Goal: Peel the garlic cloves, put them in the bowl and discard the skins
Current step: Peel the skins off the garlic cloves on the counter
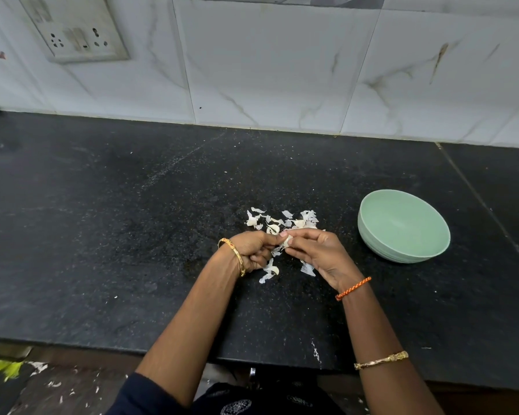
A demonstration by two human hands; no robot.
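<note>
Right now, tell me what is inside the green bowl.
The green bowl shows only bare inner surface; no peeled cloves are visible. Its near wall hides a sliver of the bottom.

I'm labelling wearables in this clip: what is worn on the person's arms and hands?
The left hand has a gold bangle at the wrist. The right hand has an orange braided thread at the wrist and a gold bangle farther up the forearm. Both forearms are bare.
</note>
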